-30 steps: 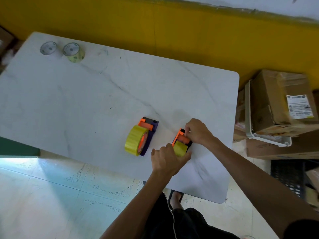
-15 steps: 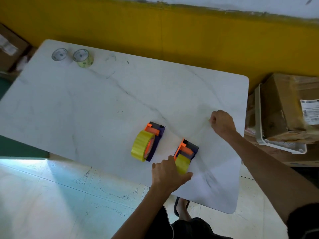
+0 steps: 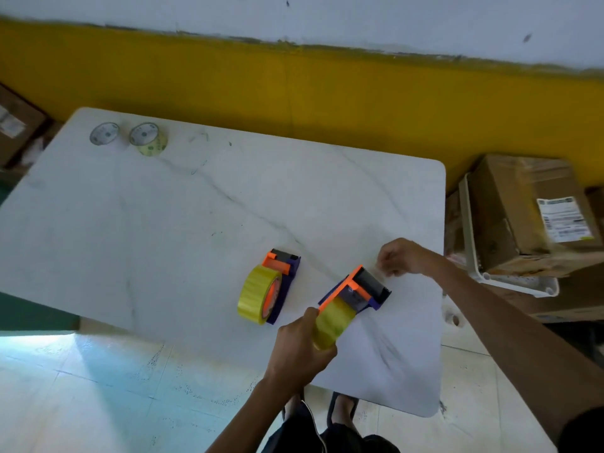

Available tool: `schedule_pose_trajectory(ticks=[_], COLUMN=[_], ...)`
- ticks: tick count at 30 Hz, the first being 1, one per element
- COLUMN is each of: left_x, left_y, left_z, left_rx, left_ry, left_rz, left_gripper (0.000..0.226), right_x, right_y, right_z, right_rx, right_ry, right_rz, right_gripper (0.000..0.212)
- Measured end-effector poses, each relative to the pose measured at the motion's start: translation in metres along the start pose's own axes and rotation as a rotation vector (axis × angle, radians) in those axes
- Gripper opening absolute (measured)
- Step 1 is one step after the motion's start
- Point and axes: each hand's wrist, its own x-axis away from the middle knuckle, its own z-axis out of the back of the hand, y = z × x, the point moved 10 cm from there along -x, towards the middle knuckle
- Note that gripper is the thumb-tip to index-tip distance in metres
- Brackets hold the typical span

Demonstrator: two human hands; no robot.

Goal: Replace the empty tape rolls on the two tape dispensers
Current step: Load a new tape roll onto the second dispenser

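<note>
Two purple-and-orange tape dispensers lie on the white marble table (image 3: 163, 230). The left dispenser (image 3: 281, 279) carries a full yellow roll (image 3: 256, 297) and nobody touches it. My left hand (image 3: 300, 348) grips the yellow roll (image 3: 331, 325) of the right dispenser (image 3: 359, 289), which is lifted and tilted off the tabletop. My right hand (image 3: 402, 256) is closed just beyond the dispenser's cutter end, pinching what looks like a clear strip of tape. Two empty tape cores, one white (image 3: 104, 134) and one yellowish (image 3: 148, 138), sit at the table's far left corner.
Cardboard boxes (image 3: 529, 214) and a white plastic basket (image 3: 510, 279) stand on the floor right of the table. A yellow wall band (image 3: 294, 93) runs behind the table. Another box (image 3: 16, 125) sits at the far left. My feet show under the near edge.
My left hand has lifted and tilted the right dispenser by its roll. My right hand, which had drawn tape out to the right, has come back close to the cutter end.
</note>
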Motion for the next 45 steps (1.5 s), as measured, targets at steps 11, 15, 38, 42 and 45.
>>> schedule_pose_trajectory(ticks=[11, 15, 38, 42, 45], left_x=[0.001, -0.004, -0.066, -0.062, -0.061], left_y=[0.098, 0.116, 0.035, 0.03, 0.028], left_z=[0.087, 0.103, -0.026, -0.031, -0.032], left_rx=[0.174, 0.192, -0.122, -0.145, -0.157], left_ry=[0.383, 0.374, -0.049, -0.046, -0.058], left_rz=[-0.206, -0.118, 0.283, 0.275, 0.29], left_gripper=[0.035, 0.035, 0.044, 0.043, 0.044], right_x=[0.103, 0.128, 0.083, 0.095, 0.101], right_y=[-0.107, -0.122, 0.063, 0.083, 0.098], right_z=[-0.017, -0.027, -0.188, -0.203, -0.187], right_rx=[-0.905, -1.001, -1.59, -1.36, -1.151], right_ry=[-0.323, -0.314, 0.057, 0.043, 0.115], right_rz=[0.449, 0.555, -0.26, -0.383, -0.4], right_gripper=[0.036, 0.031, 0.053, 0.065, 0.062])
